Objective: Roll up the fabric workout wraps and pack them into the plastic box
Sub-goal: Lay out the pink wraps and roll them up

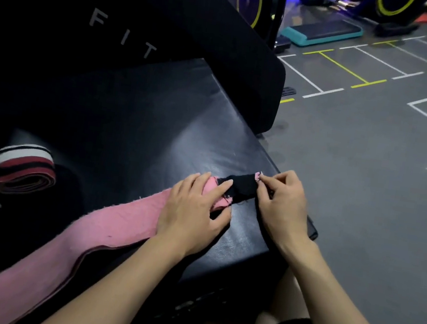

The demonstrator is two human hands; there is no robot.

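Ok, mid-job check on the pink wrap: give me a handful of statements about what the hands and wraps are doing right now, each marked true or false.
1. The right hand pinches the black end of the pink wrap. True.
2. The left hand is lifted clear of the wrap. False: it rests on the pink wrap, fingers reaching onto the black end piece.
3. The pink wrap is already fully rolled. False: most of it lies stretched out flat along the black padded bench.
4. A red, white and black striped wrap sits coiled to the left. True.
5. The plastic box stands beside the right hand. False: no plastic box is in view.
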